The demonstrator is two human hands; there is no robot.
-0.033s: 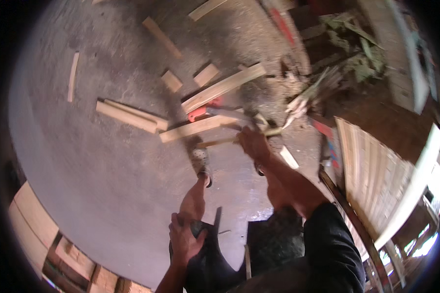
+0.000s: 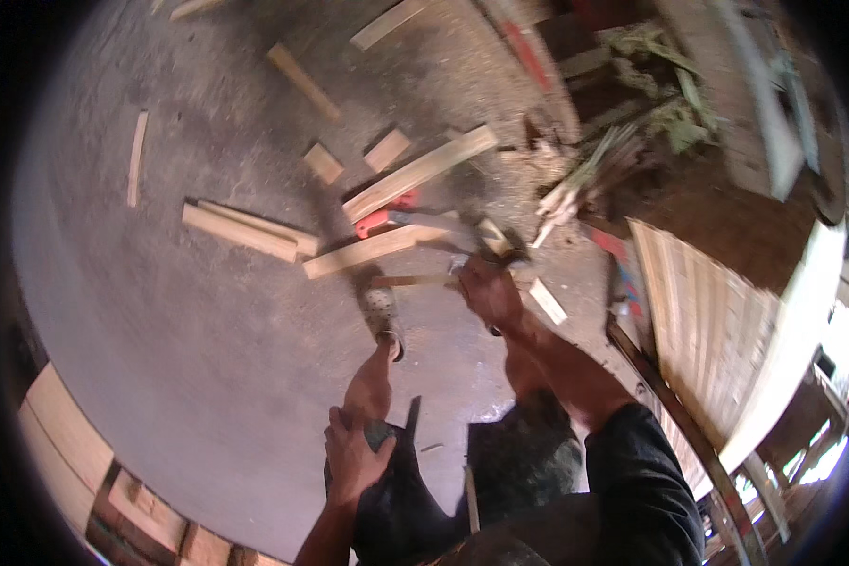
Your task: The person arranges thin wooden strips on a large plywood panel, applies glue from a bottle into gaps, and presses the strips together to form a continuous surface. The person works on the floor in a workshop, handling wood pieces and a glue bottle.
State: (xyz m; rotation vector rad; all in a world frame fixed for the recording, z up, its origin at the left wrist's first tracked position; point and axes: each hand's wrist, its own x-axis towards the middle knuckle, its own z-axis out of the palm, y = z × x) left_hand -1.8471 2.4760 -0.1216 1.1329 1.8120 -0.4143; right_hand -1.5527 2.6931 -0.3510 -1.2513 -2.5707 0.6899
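Observation:
My right hand [image 2: 491, 294] reaches down to the floor beside my right foot, its fingers closed around a thin wooden stick [image 2: 410, 280]. One end of the stick points left, past the front of my left shoe [image 2: 380, 304]. A small dark shape beyond the knuckles is too blurred to name. Just ahead of this hand lies a hand saw with a red handle [image 2: 373, 223], its grey blade across a wooden batten [image 2: 354, 255]. A second, wider batten [image 2: 420, 172] lies behind the saw. My left hand [image 2: 354, 459] rests on my left knee, fingers spread, holding nothing.
Two short wood blocks [image 2: 387, 150] and paired strips [image 2: 245, 231] lie on the concrete floor [image 2: 208, 358]. Splintered offcuts [image 2: 585, 179] are heaped at the far right. A ribbed wooden panel [image 2: 707, 330] stands on the right; stacked timber [image 2: 66, 429] is at the lower left.
The floor and wood have shifted slightly left in the view. The stick in my right hand lies more level. My left hand stays on the knee.

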